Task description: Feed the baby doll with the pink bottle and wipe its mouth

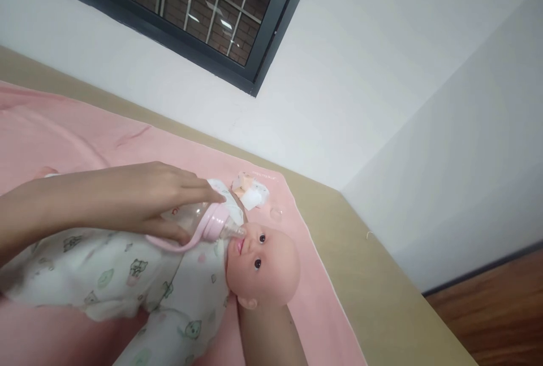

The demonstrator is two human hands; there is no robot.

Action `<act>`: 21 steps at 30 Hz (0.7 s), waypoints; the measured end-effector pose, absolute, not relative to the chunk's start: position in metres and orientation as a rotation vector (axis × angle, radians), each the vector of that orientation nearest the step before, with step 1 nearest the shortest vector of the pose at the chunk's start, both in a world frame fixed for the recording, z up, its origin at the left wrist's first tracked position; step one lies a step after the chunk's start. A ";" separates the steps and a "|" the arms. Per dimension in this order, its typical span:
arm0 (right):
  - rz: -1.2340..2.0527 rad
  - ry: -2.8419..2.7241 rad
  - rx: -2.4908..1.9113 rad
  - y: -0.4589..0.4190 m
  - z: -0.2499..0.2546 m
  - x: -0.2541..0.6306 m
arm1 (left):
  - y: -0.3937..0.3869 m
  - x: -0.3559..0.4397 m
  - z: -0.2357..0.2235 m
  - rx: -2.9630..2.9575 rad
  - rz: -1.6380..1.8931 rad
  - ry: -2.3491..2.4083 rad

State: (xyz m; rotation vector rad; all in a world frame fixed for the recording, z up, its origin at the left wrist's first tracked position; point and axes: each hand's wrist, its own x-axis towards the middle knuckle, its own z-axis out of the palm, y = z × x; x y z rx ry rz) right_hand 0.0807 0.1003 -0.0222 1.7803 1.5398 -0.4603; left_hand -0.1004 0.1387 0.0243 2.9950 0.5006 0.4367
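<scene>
A baby bottle (214, 222) lies aslant above the chest of a doll (271, 270), its clear, smooth body partly covered by the left hand (163, 193). The bottle's collar (207, 223) is a pale pink ring of plastic, from which a curved pink handle (183, 249) sweeps back beneath the thumb; the soft, translucent teat (233, 229) tapers to a tip at the doll's lips, though whether it enters the mouth I cannot tell. The doll's bald, rounded head has a smooth, slightly glossy surface, and its body wears a matte white suit (190, 292) printed with small bears and green shapes, creased at the hip. The left arm reaches in low from the left, palm down, fingers stretched along the bottle's far side and thumb along the near one, so that the hand is closed about it. The right forearm (274, 335) rises from the bottom edge and passes under the doll's head; the right hand is hidden there, so I cannot tell how its fingers stand. Beneath spreads a softly wrinkled pink sheet (55, 128) over a flat tan counter (360, 264). Beyond the doll's shoulder sit a crumpled, printed white bundle (251, 190) and a small clear dome-shaped piece (276, 214).
</scene>
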 end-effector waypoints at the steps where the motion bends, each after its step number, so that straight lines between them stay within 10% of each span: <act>1: -0.410 1.533 1.818 0.096 -0.025 0.085 | 0.141 -0.101 0.026 2.944 0.427 0.540; 14: 0.704 1.365 2.646 0.096 -0.070 0.105 | 0.239 -0.126 -0.004 2.482 0.652 1.086; 21: -0.141 1.267 3.129 0.126 -0.116 0.105 | 0.272 -0.138 -0.037 2.371 0.575 1.257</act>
